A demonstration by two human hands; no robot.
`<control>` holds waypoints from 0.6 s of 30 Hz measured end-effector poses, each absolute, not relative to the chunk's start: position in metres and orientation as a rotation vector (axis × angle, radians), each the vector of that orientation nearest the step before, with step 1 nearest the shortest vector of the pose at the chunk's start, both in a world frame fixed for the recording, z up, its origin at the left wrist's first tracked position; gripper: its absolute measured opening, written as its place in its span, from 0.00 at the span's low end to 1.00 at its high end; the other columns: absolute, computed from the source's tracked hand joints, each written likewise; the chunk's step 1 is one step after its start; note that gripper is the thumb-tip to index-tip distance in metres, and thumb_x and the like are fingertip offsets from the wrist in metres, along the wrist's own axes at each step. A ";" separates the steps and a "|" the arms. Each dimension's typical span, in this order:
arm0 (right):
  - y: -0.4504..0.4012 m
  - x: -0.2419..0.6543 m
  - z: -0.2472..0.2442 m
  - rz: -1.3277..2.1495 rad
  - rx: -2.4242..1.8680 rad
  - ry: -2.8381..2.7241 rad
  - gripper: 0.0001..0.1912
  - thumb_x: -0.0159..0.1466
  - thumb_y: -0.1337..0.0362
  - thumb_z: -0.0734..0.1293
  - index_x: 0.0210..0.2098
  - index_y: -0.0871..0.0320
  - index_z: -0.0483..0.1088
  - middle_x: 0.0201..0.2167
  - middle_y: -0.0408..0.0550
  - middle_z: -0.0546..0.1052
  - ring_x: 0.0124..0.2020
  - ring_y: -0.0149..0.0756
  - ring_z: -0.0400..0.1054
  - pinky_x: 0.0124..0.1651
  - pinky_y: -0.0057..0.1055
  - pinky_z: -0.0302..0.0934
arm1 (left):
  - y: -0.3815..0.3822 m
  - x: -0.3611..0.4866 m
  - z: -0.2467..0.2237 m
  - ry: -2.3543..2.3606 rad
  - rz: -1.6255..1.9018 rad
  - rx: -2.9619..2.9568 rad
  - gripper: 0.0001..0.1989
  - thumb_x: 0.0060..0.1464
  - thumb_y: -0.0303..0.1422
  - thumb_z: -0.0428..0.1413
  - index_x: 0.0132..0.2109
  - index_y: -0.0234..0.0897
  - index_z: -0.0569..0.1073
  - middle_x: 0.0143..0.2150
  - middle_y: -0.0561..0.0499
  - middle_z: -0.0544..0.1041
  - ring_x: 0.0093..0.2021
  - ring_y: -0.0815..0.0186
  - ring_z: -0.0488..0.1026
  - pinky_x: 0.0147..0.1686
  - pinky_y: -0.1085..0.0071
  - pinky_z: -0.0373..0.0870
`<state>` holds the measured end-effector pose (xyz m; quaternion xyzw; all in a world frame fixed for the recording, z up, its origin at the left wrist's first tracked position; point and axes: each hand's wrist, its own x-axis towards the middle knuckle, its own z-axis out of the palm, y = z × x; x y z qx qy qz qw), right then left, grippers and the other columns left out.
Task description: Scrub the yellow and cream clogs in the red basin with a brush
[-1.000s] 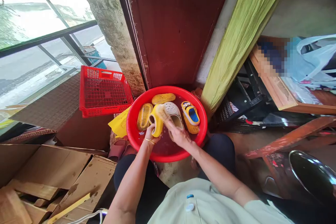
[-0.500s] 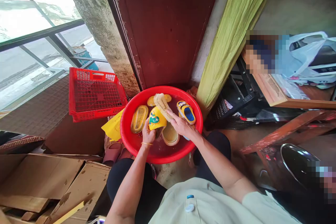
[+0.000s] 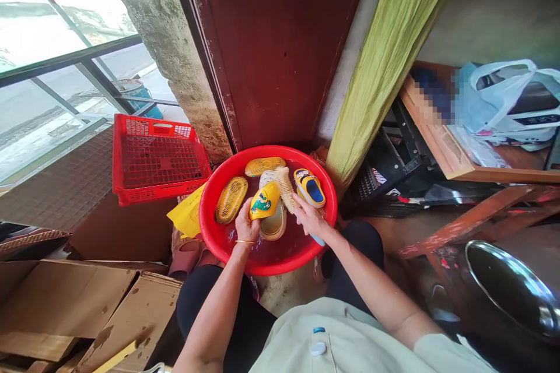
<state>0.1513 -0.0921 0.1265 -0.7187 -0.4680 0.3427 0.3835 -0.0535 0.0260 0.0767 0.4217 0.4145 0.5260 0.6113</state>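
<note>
My left hand (image 3: 247, 226) is closed around a yellow shoe (image 3: 265, 200) with a green cartoon animal on it, held over a red basin (image 3: 210, 240) of dark water. In my right hand (image 3: 310, 215) is a scrubbing brush (image 3: 285, 186) with pale bristles and a light blue handle; its bristles are beside the shoe's right side. A pale-lined shoe (image 3: 273, 226) sits just below the yellow one. Around them in the basin are a yellow sole (image 3: 231, 199) at left, another yellow sole (image 3: 264, 166) at the back and a blue-lined yellow shoe (image 3: 310, 187) at right.
Left of the basin stands a red plastic crate (image 3: 160, 157), with cardboard boxes (image 3: 74, 297) nearer me. A dark red door (image 3: 280, 46) is behind the basin, beside a yellow-green curtain (image 3: 394, 58). To the right are a wooden table (image 3: 455, 157) and a round shiny lid (image 3: 507, 285).
The brush has moved off the shoe's top to its right side and now points more upright. The shoe in my left hand has tilted and shifted slightly right.
</note>
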 end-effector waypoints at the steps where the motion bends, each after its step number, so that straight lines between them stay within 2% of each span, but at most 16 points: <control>1: -0.095 0.154 0.126 0.952 -1.846 -1.106 0.32 0.71 0.58 0.59 0.74 0.51 0.56 0.25 0.39 0.77 0.15 0.28 0.66 0.17 0.24 0.64 | 0.026 -0.053 0.077 0.963 1.235 1.002 0.26 0.36 0.15 0.62 0.44 0.41 0.80 0.50 0.49 0.80 0.65 0.54 0.68 0.63 0.67 0.65; 4: -0.102 0.154 0.127 1.066 -1.783 -1.021 0.33 0.71 0.55 0.60 0.74 0.53 0.56 0.22 0.36 0.72 0.11 0.24 0.59 0.12 0.21 0.56 | 0.026 -0.048 0.081 0.961 1.293 1.035 0.27 0.36 0.15 0.63 0.46 0.39 0.80 0.48 0.48 0.80 0.62 0.55 0.71 0.62 0.69 0.65; 8: -0.098 0.140 0.137 1.024 -1.623 -0.970 0.42 0.68 0.51 0.66 0.75 0.52 0.47 0.33 0.40 0.77 0.12 0.24 0.62 0.13 0.22 0.58 | 0.025 -0.040 0.090 0.924 1.349 0.970 0.28 0.36 0.15 0.65 0.48 0.36 0.78 0.47 0.47 0.79 0.58 0.55 0.73 0.58 0.71 0.68; 11: -0.080 0.127 0.151 1.003 -1.505 -0.899 0.46 0.66 0.47 0.68 0.75 0.50 0.42 0.34 0.39 0.77 0.14 0.24 0.64 0.14 0.22 0.59 | 0.020 -0.040 0.099 0.877 1.304 1.082 0.33 0.35 0.18 0.69 0.52 0.37 0.78 0.52 0.45 0.78 0.63 0.53 0.70 0.63 0.68 0.65; 15: -0.051 0.121 0.166 1.031 -1.323 -0.796 0.37 0.67 0.40 0.62 0.67 0.53 0.54 0.21 0.31 0.68 0.11 0.27 0.61 0.12 0.21 0.54 | 0.013 -0.044 0.113 0.699 1.157 1.354 0.35 0.33 0.22 0.73 0.53 0.39 0.78 0.66 0.40 0.70 0.72 0.46 0.59 0.72 0.58 0.52; 18: -0.040 0.122 0.165 1.053 -1.269 -0.739 0.34 0.64 0.38 0.65 0.60 0.52 0.60 0.20 0.30 0.66 0.11 0.25 0.57 0.12 0.21 0.53 | 0.009 -0.046 0.120 0.671 1.074 1.466 0.32 0.33 0.26 0.75 0.51 0.40 0.80 0.71 0.37 0.64 0.76 0.40 0.49 0.73 0.47 0.46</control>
